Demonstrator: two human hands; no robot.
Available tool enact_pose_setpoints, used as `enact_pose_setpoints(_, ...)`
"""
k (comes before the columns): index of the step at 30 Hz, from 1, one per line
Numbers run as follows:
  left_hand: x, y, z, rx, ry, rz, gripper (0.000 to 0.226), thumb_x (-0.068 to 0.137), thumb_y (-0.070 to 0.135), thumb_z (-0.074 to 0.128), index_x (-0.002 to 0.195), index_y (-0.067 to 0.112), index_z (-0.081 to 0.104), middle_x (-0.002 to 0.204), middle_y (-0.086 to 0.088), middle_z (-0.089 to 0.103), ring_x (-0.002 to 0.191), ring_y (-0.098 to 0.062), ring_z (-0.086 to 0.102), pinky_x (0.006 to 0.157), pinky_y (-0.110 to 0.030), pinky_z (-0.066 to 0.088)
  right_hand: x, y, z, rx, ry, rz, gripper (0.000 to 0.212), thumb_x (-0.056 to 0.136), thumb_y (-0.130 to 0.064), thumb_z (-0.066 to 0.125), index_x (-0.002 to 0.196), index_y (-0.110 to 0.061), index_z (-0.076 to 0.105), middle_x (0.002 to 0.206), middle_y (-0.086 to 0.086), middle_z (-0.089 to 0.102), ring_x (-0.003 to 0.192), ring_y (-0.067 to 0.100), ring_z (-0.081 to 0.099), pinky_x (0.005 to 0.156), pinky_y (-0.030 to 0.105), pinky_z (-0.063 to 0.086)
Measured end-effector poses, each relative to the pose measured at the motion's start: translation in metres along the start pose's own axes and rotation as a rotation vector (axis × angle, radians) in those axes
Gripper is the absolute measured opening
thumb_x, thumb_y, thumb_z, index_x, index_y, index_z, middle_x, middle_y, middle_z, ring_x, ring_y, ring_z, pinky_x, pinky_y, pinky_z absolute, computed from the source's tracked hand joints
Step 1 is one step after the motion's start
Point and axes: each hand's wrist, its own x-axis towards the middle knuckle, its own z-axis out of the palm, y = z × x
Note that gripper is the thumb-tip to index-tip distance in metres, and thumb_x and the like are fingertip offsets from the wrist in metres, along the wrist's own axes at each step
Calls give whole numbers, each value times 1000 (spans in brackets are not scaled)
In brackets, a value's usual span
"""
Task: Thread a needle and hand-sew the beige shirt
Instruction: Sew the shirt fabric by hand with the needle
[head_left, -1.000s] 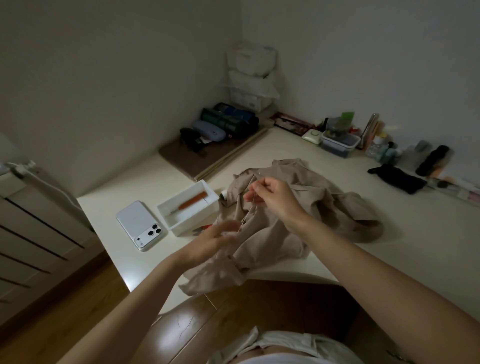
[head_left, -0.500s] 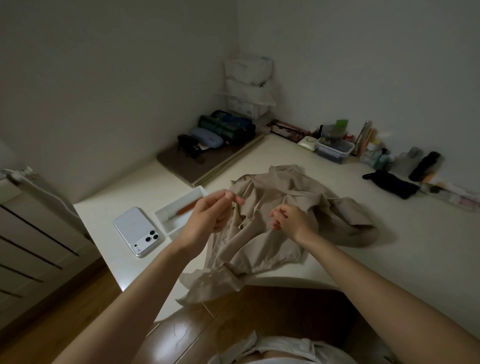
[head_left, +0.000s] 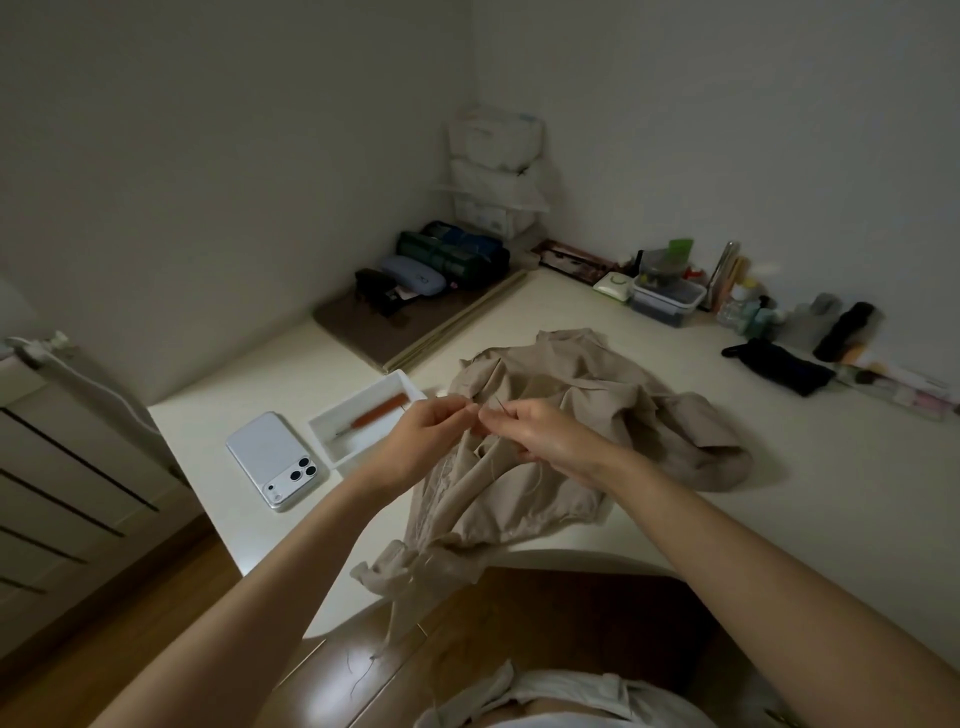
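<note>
The beige shirt (head_left: 597, 415) lies crumpled on the white table (head_left: 779, 493), one part hanging over the front edge. Both hands hover above its left side, fingertips nearly touching. My right hand (head_left: 540, 436) pinches a thin needle (head_left: 500, 405) that points up and left. My left hand (head_left: 431, 431) pinches something very fine, apparently the thread end, right beside the needle's tip. A pale thread (head_left: 493, 462) trails down below my right hand over the cloth.
A white tray (head_left: 363, 421) holding a brown-handled tool (head_left: 376, 413) sits left of the shirt, with a white phone (head_left: 275, 460) beside it. Cases, boxes, bottles and a black pouch (head_left: 779, 364) line the back wall. A radiator stands at far left.
Both hands came together above the shirt. My left hand moved right and my right hand rose, so the needle and the left fingertips now meet.
</note>
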Motion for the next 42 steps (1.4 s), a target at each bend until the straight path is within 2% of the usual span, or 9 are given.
enact_pose_setpoints(5,-3,-9,-3,19,30,-10,31,99,25,46,81,16,69,52,9,38,50,-12,28,48,-22,24,-2,7,-3,89,83,31,23,98,-27,47,93,-11,63,59,-12,48,48,-4,47,54,14,38)
enact_pose_setpoints(10,-7,-12,-4,-55,104,-26,38,99,24,47,70,25,70,48,8,34,49,-14,25,50,-30,21,3,32,-18,5,285,134,24,98,-24,49,79,-13,60,59,-8,46,57,6,40,59,20,34)
enact_pose_setpoints(17,-9,-16,-3,-85,137,18,27,98,20,49,77,19,66,47,12,39,47,-7,27,50,-25,22,8,67,-30,-87,499,324,29,97,-17,49,68,-12,53,55,2,38,46,12,32,44,21,26)
enact_pose_setpoints(21,-9,-19,-2,-64,120,1,25,97,18,51,78,20,67,48,13,44,49,-7,30,50,-21,25,0,66,-27,-170,400,193,20,96,-24,53,107,-10,63,86,2,59,70,6,49,56,15,36)
enact_pose_setpoints(24,-8,-19,0,-92,108,3,24,97,18,51,79,19,67,51,11,46,50,-7,32,48,-18,25,-7,48,-19,-196,173,56,40,89,-20,64,127,-17,52,76,-9,51,61,-7,49,54,5,38)
enact_pose_setpoints(27,-6,-17,4,-111,145,25,24,97,18,51,79,17,67,54,11,48,51,-5,38,48,-13,31,-2,39,-5,-197,22,19,58,81,-17,73,134,-21,49,104,-9,56,93,-4,54,72,8,42)
enact_pose_setpoints(33,-6,-11,9,-242,213,49,23,98,12,48,81,7,64,55,5,47,51,-3,44,46,-8,35,15,40,27,-289,8,-73,37,88,-16,67,123,-13,56,66,-7,41,48,-2,44,53,7,36)
enact_pose_setpoints(39,-1,-26,1,-316,380,-2,23,97,10,49,79,10,63,72,-1,61,69,-12,57,71,-22,50,20,40,36,-190,27,-42,14,89,-22,65,97,-10,65,92,3,65,90,17,64,83,24,51)
enact_pose_setpoints(42,3,-40,-5,-351,435,-159,24,98,14,45,80,14,61,80,-2,62,80,-20,59,76,-32,47,15,42,32,-217,34,-39,16,91,-18,62,103,-7,65,74,2,63,67,3,59,67,13,48)
